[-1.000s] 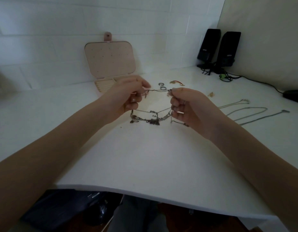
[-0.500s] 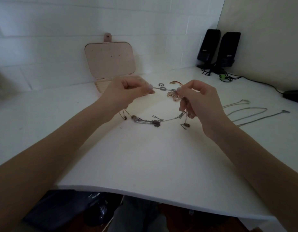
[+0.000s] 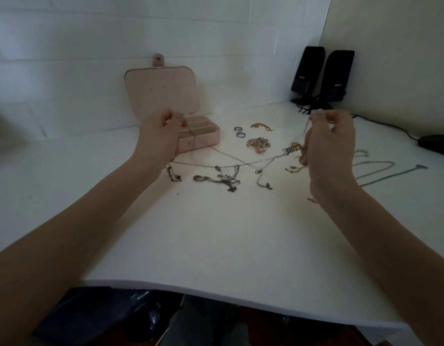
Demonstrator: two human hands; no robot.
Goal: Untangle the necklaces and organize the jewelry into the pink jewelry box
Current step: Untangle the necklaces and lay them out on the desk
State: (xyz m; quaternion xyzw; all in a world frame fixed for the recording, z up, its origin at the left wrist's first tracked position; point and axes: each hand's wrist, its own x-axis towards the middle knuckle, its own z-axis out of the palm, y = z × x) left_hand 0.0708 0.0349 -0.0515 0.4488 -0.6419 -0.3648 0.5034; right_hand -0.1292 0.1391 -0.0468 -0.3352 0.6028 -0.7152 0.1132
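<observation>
Tangled necklaces (image 3: 225,171) strung between left hand (image 3: 161,136) and right hand (image 3: 328,146), both pinching chain ends. Light, limp, snag-prone; best gripped near clasps. Pink jewelry box (image 3: 203,136) behind left hand.

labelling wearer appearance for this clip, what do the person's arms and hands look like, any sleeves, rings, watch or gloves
Both forearms are bare up to the frame edge, with no sleeve in view. The left hand and right hand wear no gloves. No watch or bracelet shows on either wrist, and no ring is visible on the fingers, though the frame is dim.
</observation>
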